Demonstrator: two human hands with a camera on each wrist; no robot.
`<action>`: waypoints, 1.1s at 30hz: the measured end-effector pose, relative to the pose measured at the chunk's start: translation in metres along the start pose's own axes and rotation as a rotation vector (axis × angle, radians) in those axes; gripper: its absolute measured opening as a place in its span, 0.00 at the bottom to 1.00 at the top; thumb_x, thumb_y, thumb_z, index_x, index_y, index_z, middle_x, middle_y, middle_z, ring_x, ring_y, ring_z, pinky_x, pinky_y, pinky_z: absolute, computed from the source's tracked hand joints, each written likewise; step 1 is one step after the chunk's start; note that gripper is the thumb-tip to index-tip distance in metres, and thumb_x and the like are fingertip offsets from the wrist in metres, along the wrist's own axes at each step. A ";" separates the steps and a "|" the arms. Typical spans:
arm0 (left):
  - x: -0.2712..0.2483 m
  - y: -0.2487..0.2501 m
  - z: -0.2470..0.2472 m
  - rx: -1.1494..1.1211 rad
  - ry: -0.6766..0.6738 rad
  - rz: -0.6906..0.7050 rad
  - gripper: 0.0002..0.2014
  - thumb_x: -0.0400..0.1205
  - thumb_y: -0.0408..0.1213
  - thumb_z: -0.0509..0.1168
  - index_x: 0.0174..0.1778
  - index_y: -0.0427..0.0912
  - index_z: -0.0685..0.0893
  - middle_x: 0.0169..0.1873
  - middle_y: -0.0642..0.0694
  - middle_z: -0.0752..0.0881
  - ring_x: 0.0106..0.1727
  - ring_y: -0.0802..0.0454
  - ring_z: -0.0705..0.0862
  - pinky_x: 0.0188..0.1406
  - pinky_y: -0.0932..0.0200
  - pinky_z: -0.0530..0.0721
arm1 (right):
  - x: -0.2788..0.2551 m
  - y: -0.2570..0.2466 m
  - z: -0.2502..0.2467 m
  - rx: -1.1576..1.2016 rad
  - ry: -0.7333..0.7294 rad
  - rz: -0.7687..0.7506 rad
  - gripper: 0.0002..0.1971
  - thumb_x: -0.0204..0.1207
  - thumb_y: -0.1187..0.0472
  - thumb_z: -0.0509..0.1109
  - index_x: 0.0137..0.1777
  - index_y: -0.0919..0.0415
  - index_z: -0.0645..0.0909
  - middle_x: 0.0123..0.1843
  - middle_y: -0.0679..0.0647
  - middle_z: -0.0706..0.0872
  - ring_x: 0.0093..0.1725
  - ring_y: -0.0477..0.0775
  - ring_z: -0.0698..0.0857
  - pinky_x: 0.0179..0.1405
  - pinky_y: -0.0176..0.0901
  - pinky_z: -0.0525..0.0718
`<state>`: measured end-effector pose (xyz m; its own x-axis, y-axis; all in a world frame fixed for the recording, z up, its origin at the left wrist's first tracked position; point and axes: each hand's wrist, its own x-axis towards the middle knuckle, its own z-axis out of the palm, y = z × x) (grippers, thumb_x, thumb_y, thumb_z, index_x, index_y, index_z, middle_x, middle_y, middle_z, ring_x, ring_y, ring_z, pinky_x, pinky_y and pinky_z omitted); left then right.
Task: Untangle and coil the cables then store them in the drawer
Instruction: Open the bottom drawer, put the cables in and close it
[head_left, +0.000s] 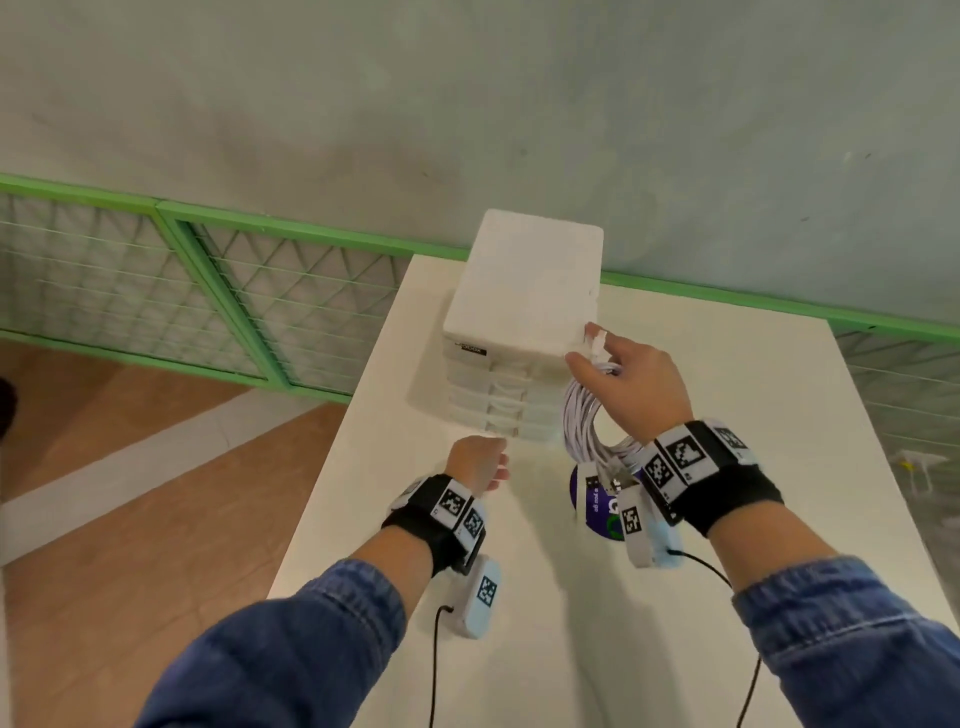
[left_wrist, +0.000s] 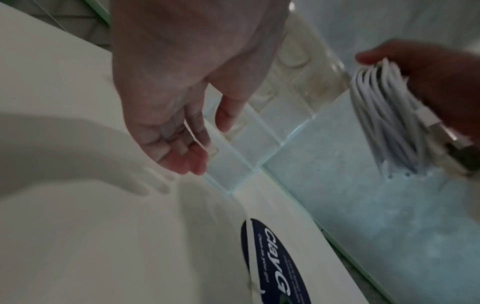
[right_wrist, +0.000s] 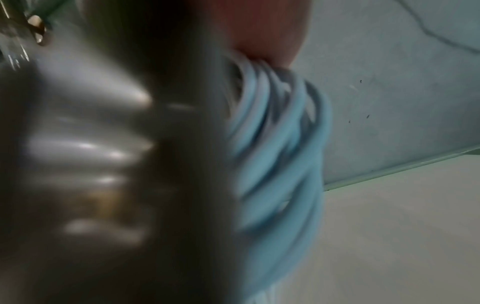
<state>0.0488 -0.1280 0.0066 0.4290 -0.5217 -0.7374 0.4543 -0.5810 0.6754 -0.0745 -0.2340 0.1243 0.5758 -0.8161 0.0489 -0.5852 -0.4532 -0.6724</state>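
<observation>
A white drawer unit with several shallow drawers stands on the white table. My right hand grips a coiled white cable beside the unit's right front corner; the coil hangs below the fingers, seen also as the coiled cable and, blurred, the coil. A connector end sticks up between the fingers. My left hand hovers with relaxed fingers just in front of the lowest drawers, holding nothing. All drawers look closed.
A round dark blue label lies on the table under the right wrist. The table's left edge drops to a wooden floor. A green-framed mesh fence and a grey wall stand behind.
</observation>
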 end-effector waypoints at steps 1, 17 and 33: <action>0.001 0.002 0.004 0.031 -0.034 -0.009 0.11 0.85 0.30 0.54 0.37 0.39 0.77 0.32 0.45 0.75 0.26 0.52 0.76 0.26 0.61 0.68 | -0.002 0.003 0.003 -0.028 -0.008 0.004 0.25 0.74 0.42 0.65 0.71 0.43 0.74 0.35 0.60 0.89 0.39 0.60 0.85 0.43 0.51 0.84; 0.041 -0.008 0.024 -0.304 0.108 0.028 0.09 0.82 0.26 0.61 0.39 0.39 0.70 0.34 0.41 0.79 0.27 0.51 0.75 0.20 0.63 0.73 | 0.004 0.030 0.016 -0.084 0.189 -0.083 0.21 0.70 0.37 0.68 0.60 0.43 0.83 0.40 0.51 0.85 0.37 0.52 0.82 0.35 0.41 0.75; 0.009 -0.032 0.008 -0.394 0.031 -0.136 0.12 0.84 0.22 0.54 0.35 0.31 0.76 0.22 0.40 0.87 0.35 0.49 0.81 0.40 0.60 0.80 | 0.012 0.035 0.006 0.040 0.116 -0.128 0.03 0.70 0.43 0.72 0.42 0.37 0.84 0.70 0.39 0.79 0.47 0.47 0.89 0.46 0.44 0.84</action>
<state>0.0319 -0.1195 -0.0215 0.3650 -0.4342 -0.8235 0.7698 -0.3567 0.5293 -0.0852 -0.2577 0.0970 0.5728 -0.7897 0.2197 -0.4866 -0.5434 -0.6841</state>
